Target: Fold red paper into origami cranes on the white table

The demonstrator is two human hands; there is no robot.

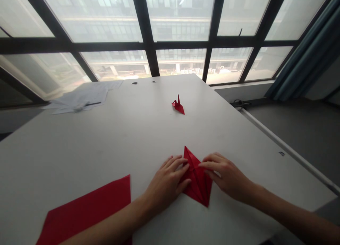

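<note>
Lying nearest the camera, a flat red sheet was noted at the lower left of the frame, cut off by the bottom edge and partly covered by the left forearm. Past it, at the lower centre, the left hand was set palm down, its fingers and thumb spread apart over the left side of a folded red paper. By this hand the paper was held against the white table. The piece was seen as roughly diamond-shaped, one point directed to the top of the frame and another to the bottom, with creases marked along its length. At its right side the right hand was placed, the thumb and fingertips drawn narrowly together on the paper; whether a layer was pinched between them could not be told.

Farther up, just right of the frame's centre, a small red folded bird was observed, standing apart from both hands, one thin spike raised. Toward the upper left, loose white papers were spread in an overlapping pile, with a thin dark stick laid across them. At right, a pale rail was seen alongside the tabletop. Beyond, the upper frame was filled by dark window frames, bordered at the upper right by a blue-grey curtain; a building was made out hazily through the glass.
</note>
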